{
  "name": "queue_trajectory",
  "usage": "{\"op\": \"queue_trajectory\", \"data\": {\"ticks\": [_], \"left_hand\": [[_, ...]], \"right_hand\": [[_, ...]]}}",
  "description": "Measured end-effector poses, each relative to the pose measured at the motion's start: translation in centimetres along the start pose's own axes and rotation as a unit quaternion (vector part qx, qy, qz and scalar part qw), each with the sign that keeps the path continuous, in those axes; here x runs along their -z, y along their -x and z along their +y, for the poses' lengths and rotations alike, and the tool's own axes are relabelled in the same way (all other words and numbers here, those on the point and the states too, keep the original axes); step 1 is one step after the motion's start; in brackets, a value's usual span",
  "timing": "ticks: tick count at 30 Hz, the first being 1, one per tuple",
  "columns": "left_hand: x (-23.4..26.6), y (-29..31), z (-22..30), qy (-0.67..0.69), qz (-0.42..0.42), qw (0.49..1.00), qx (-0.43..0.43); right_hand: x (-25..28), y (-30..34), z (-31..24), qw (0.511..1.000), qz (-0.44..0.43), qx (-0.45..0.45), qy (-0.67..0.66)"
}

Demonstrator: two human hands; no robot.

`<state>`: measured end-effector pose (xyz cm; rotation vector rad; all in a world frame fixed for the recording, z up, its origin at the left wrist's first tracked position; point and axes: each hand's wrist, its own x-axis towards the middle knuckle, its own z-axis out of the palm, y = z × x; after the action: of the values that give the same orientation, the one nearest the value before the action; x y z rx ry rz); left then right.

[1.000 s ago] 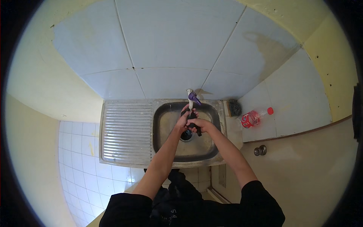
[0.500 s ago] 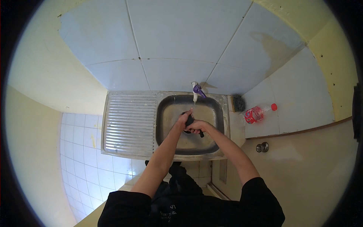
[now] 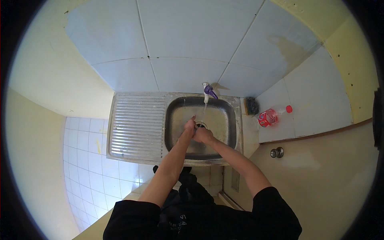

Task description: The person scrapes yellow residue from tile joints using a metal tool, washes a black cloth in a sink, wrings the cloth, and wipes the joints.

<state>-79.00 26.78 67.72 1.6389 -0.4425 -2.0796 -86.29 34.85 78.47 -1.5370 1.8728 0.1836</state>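
Over the sink basin [image 3: 220,138], both my hands are together, a little below the stream of running water. My left hand [image 3: 189,126] is curled with its thumb pointing up, toward the tap. Pressed against it on the right, my right hand [image 3: 204,135] is closed with its knuckles up. Between them they grip a black, limp-looking item, now almost wholly hidden by my fingers; its exact kind cannot be made out. The white tap [image 3: 206,98] with a purple handle [image 3: 211,93] runs a thin stream past my fingertips. Just beyond my hands shows the dark drain [image 3: 202,125].
A ribbed metal drainboard [image 3: 138,128] adjoins the basin on the left. On the right ledge are a dark scouring sponge [image 3: 252,106] and a clear plastic bottle [image 3: 272,117] with red label and cap, lying on its side. A door with a round knob [image 3: 277,152] stands at the right.
My hands have drawn slightly down and left, away from the water stream. The black item, plainly visible between and below them before, is now mostly covered by my fingers.
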Motion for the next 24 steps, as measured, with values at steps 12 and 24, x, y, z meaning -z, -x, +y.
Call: {"op": "queue_trajectory", "data": {"ticks": [12, 24], "left_hand": [[-1.9, 0.3, 0.9, 0.17, -0.083, 0.98, -0.061], [-0.8, 5.3, 6.6, -0.06, -0.187, 0.975, -0.107]], "right_hand": [[1.7, -2.2, 2.4, 0.994, 0.075, 0.067, 0.043], [5.6, -4.7, 4.6, 0.909, -0.106, 0.077, -0.396]]}}
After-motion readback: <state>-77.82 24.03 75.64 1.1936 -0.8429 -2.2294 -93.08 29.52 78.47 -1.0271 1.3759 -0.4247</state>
